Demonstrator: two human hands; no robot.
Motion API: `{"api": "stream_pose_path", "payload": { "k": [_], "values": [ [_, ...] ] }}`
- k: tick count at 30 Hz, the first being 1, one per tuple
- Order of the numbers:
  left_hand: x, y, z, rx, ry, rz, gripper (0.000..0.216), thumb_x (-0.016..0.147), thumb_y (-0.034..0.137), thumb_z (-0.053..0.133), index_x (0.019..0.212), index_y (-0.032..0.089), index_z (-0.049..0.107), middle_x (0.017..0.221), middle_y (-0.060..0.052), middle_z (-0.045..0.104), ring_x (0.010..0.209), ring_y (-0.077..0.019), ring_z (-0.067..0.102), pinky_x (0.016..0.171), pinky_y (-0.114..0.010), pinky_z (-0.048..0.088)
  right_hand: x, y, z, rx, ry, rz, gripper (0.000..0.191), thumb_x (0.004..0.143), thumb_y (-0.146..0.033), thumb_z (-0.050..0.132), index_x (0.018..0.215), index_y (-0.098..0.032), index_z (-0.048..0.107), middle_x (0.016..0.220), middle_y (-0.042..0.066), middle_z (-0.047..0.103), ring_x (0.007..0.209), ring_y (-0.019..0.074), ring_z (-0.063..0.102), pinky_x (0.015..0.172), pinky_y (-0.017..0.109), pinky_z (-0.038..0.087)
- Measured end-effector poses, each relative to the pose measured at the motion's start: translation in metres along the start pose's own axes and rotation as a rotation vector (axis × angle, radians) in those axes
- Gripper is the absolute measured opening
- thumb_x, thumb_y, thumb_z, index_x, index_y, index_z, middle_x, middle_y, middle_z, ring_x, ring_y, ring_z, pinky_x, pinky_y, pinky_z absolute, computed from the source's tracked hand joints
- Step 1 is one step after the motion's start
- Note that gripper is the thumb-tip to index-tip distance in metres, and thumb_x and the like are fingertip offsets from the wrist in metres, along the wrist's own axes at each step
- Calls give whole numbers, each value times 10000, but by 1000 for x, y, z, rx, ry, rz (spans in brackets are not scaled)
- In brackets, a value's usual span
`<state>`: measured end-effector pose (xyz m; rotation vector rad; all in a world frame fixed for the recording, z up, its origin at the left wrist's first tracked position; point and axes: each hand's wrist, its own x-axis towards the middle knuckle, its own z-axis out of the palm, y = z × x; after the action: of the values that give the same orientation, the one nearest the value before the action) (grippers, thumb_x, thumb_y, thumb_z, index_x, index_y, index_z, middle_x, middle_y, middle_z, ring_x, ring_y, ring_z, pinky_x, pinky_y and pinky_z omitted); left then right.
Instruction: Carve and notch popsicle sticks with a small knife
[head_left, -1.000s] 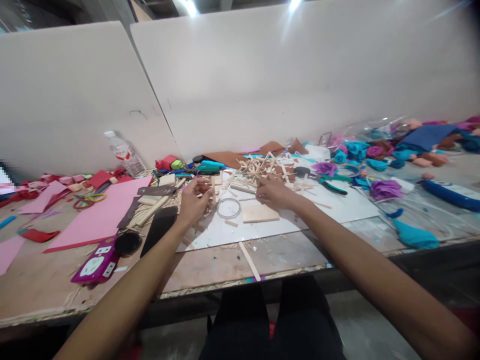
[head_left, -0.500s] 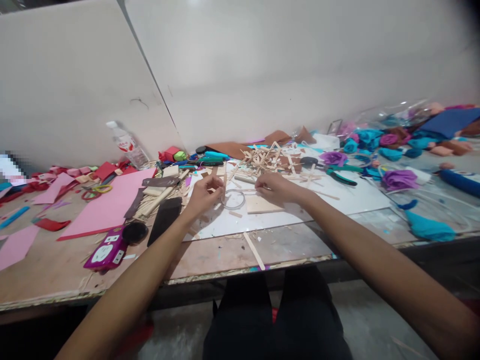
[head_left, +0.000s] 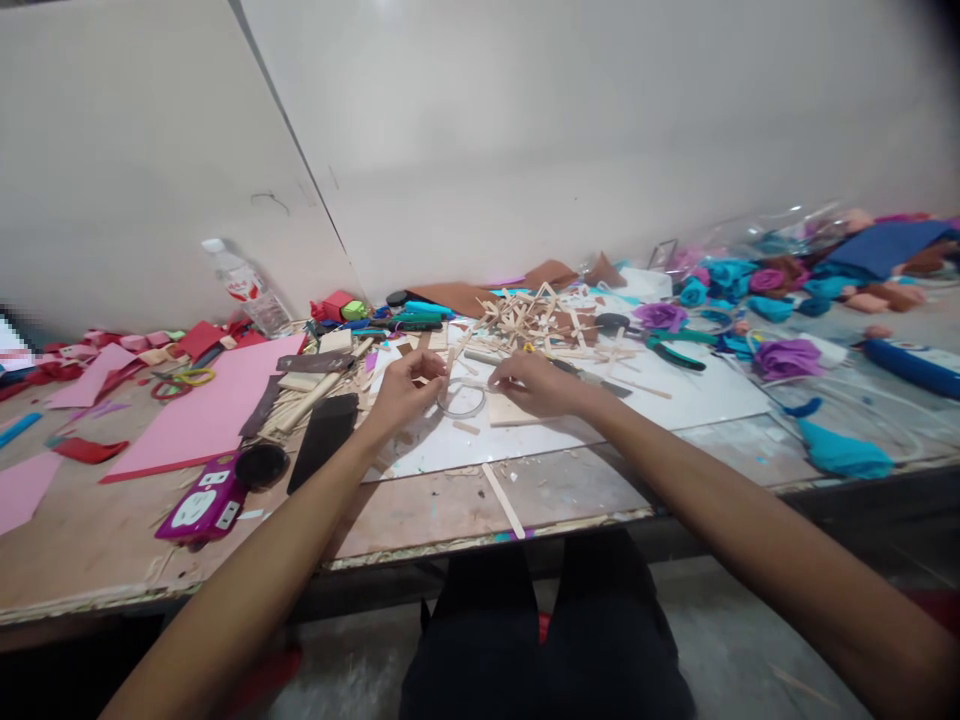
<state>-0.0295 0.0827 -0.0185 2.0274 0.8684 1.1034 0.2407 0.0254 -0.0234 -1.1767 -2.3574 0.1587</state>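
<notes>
Your left hand (head_left: 411,390) is pinched nearly closed, thumb and fingertips together on what looks like a thin stick (head_left: 451,360). The stick stands at your fingertips with its long axis running up and away from you, its top clear of your fingers. Your right hand (head_left: 536,385) lies level with it across a narrow gap, palm down, fingers curled and nearly together; you cannot tell from here whether they hold anything. A dark flat tool (head_left: 616,388) shows just past the knuckles of that hand, and whether it is gripped or only lying there is unclear.

The stick is far nearer your left hand, and from your right fingertips it lies straight across to the left. Between the two hands, slightly nearer you, is a pale ring (head_left: 462,416) flat on the white board (head_left: 427,455), closer to your left fingertips. A flat wooden block (head_left: 510,413) sits partly under your right hand. Beyond both grips is a tangled heap of sticks (head_left: 536,315), with green-handled pliers (head_left: 675,352) off to the right of your right hand.

As for containers, a capped bottle (head_left: 246,288) leans against the wall, well beyond your left hand and to its left; its contents are hard to make out. Far right of your right hand, a clear plastic bag (head_left: 799,222) lies among bunched coloured pieces, some apparently inside.
</notes>
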Motion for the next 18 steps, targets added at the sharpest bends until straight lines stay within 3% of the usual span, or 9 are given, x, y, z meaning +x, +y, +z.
{"api": "stream_pose_path", "payload": {
  "k": [7, 18],
  "values": [
    [0, -2, 2, -25, -2, -20, 288, 753, 319, 802, 986, 203, 678, 899, -57, 746, 833, -205, 725, 706, -307, 568, 0, 3, 5, 30, 35, 9, 296, 935, -114, 535, 1114, -199, 755, 1033, 99, 769, 949, 229, 659, 874, 376, 484],
    [-1, -1, 0, -26, -3, -30, 443, 757, 260, 774, 1177, 214, 642, 949, -54, 722, 858, -184, 709, 704, -281, 571, -1, 7, 8, 84, 51, -9, 303, 931, -130, 554, 1156, -197, 746, 1005, 102, 754, 940, 238, 655, 881, 386, 493]
  ]
}}
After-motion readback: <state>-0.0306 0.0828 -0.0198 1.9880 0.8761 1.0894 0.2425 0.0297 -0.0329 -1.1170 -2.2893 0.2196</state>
